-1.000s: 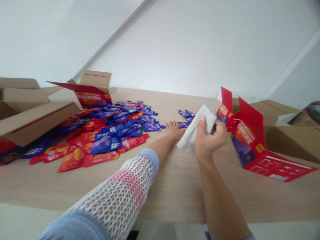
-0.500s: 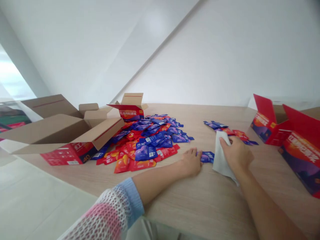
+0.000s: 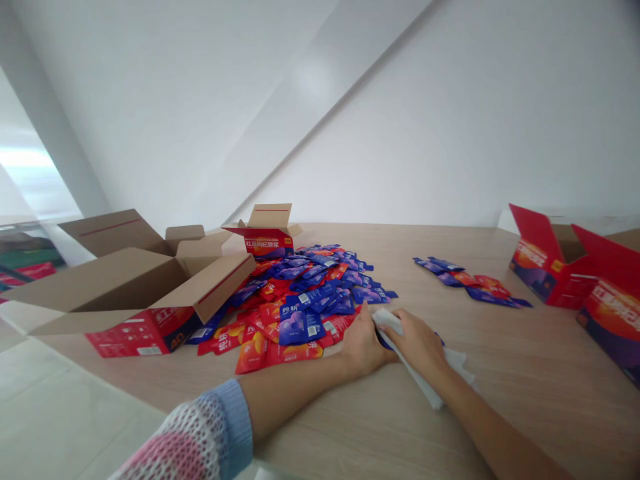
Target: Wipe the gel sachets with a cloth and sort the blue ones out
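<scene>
A white cloth [image 3: 413, 377], possibly a folded paper towel, is gripped in my right hand [image 3: 417, 341], pressed over a blue pouch [image 3: 384, 341]. Most of that pouch is hidden under the cloth and hand; only bits of blue show. My left hand [image 3: 366, 343] is closed at the pouch's left end, thumb up, with its other fingers partly hidden. Left of my hands spreads a heap of blue pouches [image 3: 297, 327] and red pouches [image 3: 253, 353]. Farther right, several blue and red pouches [image 3: 463, 279] lie in a short row.
A large open carton [image 3: 145, 327] stands at the left of the wooden table [image 3: 350, 427]. Behind the heap is a smaller open red box [image 3: 267, 243]. Two open red boxes, one farther back [image 3: 545, 267] and one nearer [image 3: 613, 313], stand at right. A white wall rises behind.
My right hand has moved left with the cloth, onto the blue pouch beside my left hand. The left hand has turned thumb-up around the pouch's end. The view has tilted up slightly.
</scene>
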The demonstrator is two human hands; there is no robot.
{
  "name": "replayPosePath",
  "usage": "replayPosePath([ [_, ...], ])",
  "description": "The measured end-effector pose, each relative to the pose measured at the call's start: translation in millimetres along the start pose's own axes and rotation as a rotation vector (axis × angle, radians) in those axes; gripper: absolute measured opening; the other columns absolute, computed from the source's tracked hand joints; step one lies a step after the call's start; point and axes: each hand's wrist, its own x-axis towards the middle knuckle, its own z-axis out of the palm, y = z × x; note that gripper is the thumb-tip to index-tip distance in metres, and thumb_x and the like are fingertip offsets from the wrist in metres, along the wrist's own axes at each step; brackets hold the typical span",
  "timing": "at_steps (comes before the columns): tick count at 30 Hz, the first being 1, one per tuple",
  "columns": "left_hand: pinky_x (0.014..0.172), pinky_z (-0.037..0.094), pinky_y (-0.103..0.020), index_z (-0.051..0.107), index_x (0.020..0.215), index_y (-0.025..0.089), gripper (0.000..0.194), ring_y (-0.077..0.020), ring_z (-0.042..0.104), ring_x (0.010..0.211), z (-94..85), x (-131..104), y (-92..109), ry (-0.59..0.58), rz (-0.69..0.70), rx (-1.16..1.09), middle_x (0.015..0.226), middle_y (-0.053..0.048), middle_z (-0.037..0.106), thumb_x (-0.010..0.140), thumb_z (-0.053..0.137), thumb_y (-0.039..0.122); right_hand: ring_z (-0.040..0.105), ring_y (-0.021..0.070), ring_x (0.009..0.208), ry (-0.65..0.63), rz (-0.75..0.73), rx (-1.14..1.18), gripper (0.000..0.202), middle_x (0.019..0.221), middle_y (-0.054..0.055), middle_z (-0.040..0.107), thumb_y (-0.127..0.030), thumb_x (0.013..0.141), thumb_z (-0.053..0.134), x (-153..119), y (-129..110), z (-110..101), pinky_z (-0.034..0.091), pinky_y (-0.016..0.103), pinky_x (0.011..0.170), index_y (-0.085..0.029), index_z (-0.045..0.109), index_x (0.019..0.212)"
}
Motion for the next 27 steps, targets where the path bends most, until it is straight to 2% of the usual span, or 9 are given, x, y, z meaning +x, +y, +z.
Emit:
replayPosePath([
  [3,0.105,0.043,-0.044,0.060,0.122,0.020,0.084,-0.0327,0.046,0.130,0.3,-1,-1,-0.009,0.018,0.012,0.140,-0.013,0.050,0.050,0.084,0.054,0.064,0.0264,0.097,-0.001,0.100,-0.070,0.036,0.103,0.012,0.068,-0.047,0.092,0.047,4,8,0,0.043,0.031,0.072,-0.017,0.056,0.111],
  [6,0.108,0.039,-0.044,0.066,0.113,0.020,0.073,-0.0317,0.043,0.133,1.6,-2,-1,0.018,0.042,-0.007,0.149,-0.011,0.039,0.051,0.083,0.056,0.062,0.0272,0.099,-0.011,0.094,-0.140,0.036,0.102,0.014,0.066,-0.046,0.094,0.045,10,17,-3,0.043,0.031,0.073,-0.014,0.056,0.106],
  [8,0.108,0.039,-0.045,0.064,0.115,0.019,0.073,-0.0309,0.042,0.133,3.9,-1,-2,0.035,0.043,-0.013,0.148,-0.013,0.040,0.054,0.083,0.055,0.062,0.0271,0.098,-0.027,0.112,-0.174,0.036,0.100,0.014,0.066,-0.047,0.094,0.046,14,22,-2,0.043,0.031,0.074,-0.013,0.056,0.104],
  [12,0.104,0.042,-0.046,0.059,0.119,0.016,0.073,-0.0302,0.050,0.126,8.3,3,-6,0.019,0.063,-0.012,0.132,-0.016,0.055,0.058,0.083,0.049,0.061,0.0270,0.101,-0.003,0.141,-0.228,0.033,0.104,0.015,0.065,-0.044,0.094,0.049,18,28,1,0.043,0.031,0.075,-0.013,0.055,0.104],
  [15,0.102,0.043,-0.046,0.056,0.122,0.015,0.075,-0.0293,0.054,0.120,10.1,7,-8,0.033,0.083,-0.056,0.121,-0.014,0.062,0.058,0.085,0.043,0.060,0.0268,0.102,0.020,0.153,-0.250,0.034,0.108,0.016,0.063,-0.044,0.093,0.051,19,29,2,0.044,0.032,0.078,-0.013,0.055,0.106],
  [19,0.096,0.046,-0.043,0.050,0.128,0.015,0.080,-0.0249,0.060,0.108,13.5,12,-11,0.042,0.078,-0.142,0.115,-0.013,0.064,0.059,0.085,0.036,0.059,0.0271,0.103,0.046,0.206,-0.266,0.036,0.110,0.016,0.063,-0.044,0.093,0.052,19,29,-1,0.045,0.033,0.080,-0.012,0.054,0.109],
  [24,0.085,0.051,-0.035,0.041,0.133,0.015,0.084,-0.0162,0.065,0.086,16.9,15,-8,-0.005,0.032,-0.202,0.114,-0.011,0.066,0.062,0.084,0.030,0.058,0.0281,0.105,0.067,0.262,-0.278,0.037,0.112,0.018,0.061,-0.042,0.093,0.052,19,31,-5,0.045,0.034,0.081,-0.011,0.053,0.112],
  [27,0.085,0.051,-0.034,0.039,0.132,0.014,0.086,-0.0150,0.064,0.082,16.6,14,-5,-0.005,-0.006,-0.204,0.112,-0.011,0.066,0.061,0.085,0.030,0.058,0.0284,0.106,0.075,0.310,-0.279,0.038,0.113,0.019,0.061,-0.042,0.093,0.051,21,34,-6,0.046,0.035,0.082,-0.010,0.053,0.113],
])
